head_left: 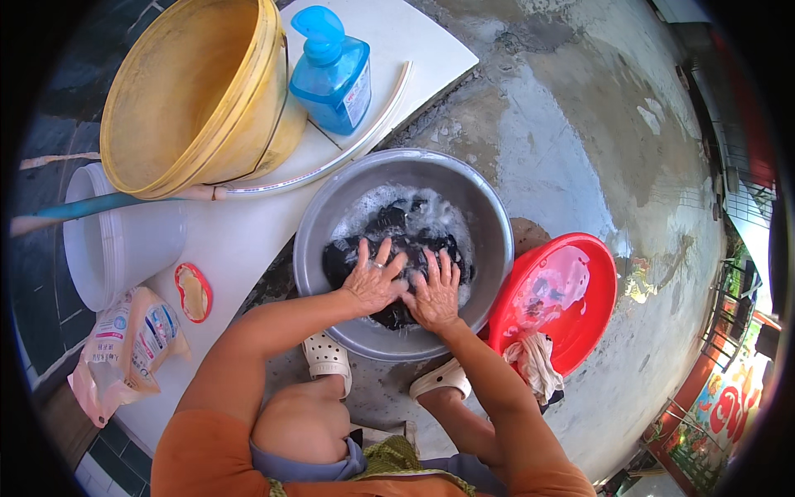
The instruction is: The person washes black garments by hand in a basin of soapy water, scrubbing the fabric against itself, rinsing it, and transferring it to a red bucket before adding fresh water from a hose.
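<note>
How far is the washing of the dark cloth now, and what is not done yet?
Done: the dark cloth lies soaked in foamy water in the metal basin. In hand: the left hand and right hand press it flat. Left: foam remains on it; the red basin holds water, with another cloth on its rim.

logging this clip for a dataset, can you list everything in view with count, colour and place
round grey metal basin: 1, grey, centre, on the concrete floor
dark wet cloth: 1, black, in suds inside the basin
round red plastic basin: 1, red, right of the metal basin, holds soapy water
pale wrung cloth: 1, off-white, over the red basin's near rim
large yellow plastic bucket: 1, yellow, upper left, tipped
blue pump bottle: 1, blue, on the white board beside the bucket
white plastic tub: 1, white, left, on its side
soft detergent pouch: 1, pink and white, lower left
small red lid: 1, red, by the pouch
white clogs: 2, on the feet
left hand, right hand: both flat on the dark cloth
</note>
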`<state>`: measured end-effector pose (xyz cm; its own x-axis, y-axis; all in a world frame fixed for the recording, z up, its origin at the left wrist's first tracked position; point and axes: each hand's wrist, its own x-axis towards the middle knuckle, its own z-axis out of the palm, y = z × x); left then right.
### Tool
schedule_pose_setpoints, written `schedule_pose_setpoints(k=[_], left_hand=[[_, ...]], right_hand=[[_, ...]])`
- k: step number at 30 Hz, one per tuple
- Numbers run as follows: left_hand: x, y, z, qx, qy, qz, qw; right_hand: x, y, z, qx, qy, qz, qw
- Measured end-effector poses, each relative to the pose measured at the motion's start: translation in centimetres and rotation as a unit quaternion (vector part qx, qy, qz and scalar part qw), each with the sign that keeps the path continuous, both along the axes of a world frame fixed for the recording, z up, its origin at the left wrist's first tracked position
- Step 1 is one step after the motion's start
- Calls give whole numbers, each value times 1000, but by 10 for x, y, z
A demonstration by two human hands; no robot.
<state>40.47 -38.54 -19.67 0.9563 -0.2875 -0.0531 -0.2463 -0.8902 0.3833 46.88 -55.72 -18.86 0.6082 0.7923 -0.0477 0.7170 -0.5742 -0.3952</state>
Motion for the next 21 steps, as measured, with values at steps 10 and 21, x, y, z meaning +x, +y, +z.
schedule_pose_setpoints(k=[10,21], left_hand=[[129,25,-3,-122,299,287,902],[2,-2,-13,0,72,81,994]], right_hand=[[113,77,-11,-156,167,-363,903],[16,15,-12,-2,12,96,995]])
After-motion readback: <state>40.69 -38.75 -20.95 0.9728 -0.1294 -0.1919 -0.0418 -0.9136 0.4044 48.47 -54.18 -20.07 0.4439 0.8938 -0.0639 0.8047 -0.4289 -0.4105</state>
